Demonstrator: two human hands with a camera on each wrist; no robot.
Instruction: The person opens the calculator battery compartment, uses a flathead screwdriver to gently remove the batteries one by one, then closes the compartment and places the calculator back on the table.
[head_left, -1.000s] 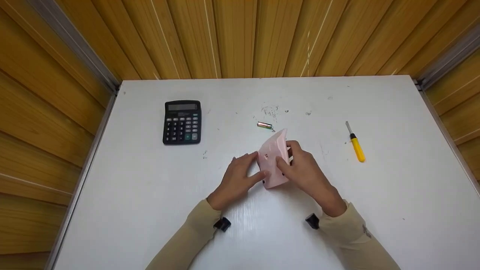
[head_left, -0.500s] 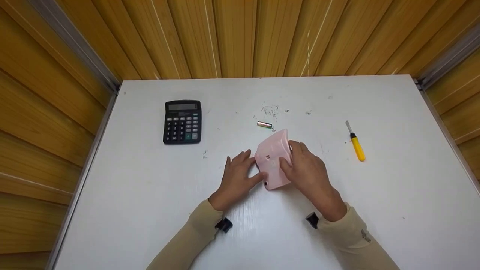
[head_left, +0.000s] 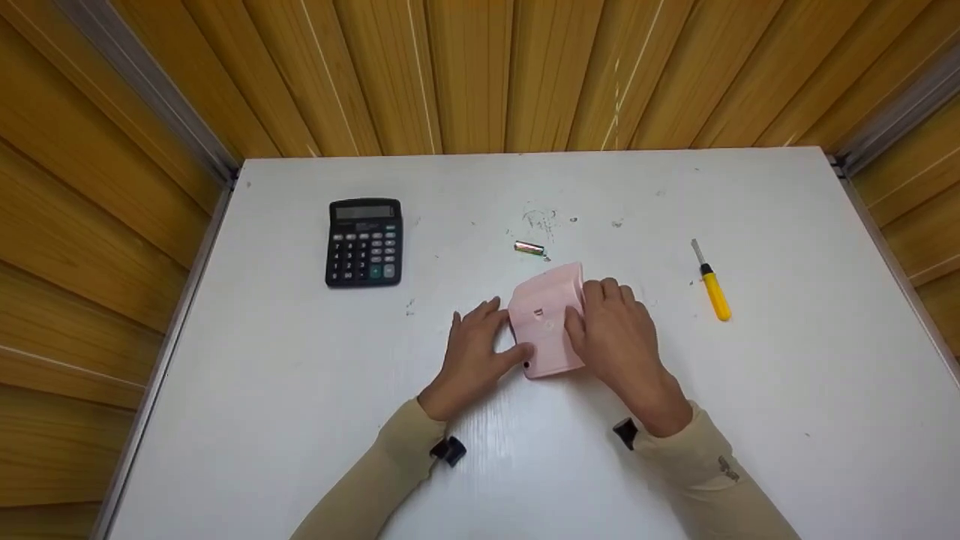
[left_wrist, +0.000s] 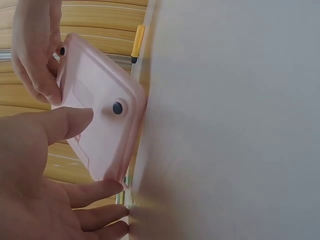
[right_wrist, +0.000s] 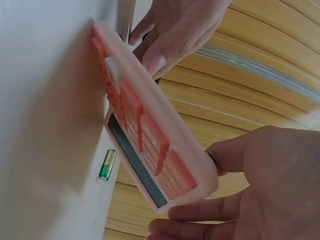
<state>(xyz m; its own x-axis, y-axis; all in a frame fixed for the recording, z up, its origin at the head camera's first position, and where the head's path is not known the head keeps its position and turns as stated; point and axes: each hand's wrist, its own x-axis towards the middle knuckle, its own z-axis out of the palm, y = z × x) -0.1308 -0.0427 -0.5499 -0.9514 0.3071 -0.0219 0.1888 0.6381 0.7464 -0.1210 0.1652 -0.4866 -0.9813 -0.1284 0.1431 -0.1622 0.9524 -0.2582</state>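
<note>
Both hands hold a pink calculator (head_left: pixel 551 349) on edge and tilted, its plain back facing up in the head view. The left hand (head_left: pixel 472 360) has its thumb on the back near a round black foot (left_wrist: pixel 117 108) and its index finger at the side edge; its other fingers reach past it. My right hand (head_left: pixel 619 334) grips the opposite side, thumb on the back and fingers behind the edge. In the right wrist view the front shows coral keys (right_wrist: pixel 131 102) and a dark display (right_wrist: pixel 135 160). One edge sits right at the white table (head_left: pixel 300 420).
A small green battery (head_left: pixel 529 248) lies just beyond the pink calculator. The black calculator (head_left: pixel 365 244) lies at the back left. A screwdriver (head_left: pixel 716 294) with a yellow handle is at the right. Wood-patterned panels (head_left: pixel 472 75) stand behind the table.
The pink calculator has tilted so that more of its back faces the head camera. The right hand has shifted slightly right with it; the left fingers have spread a little.
</note>
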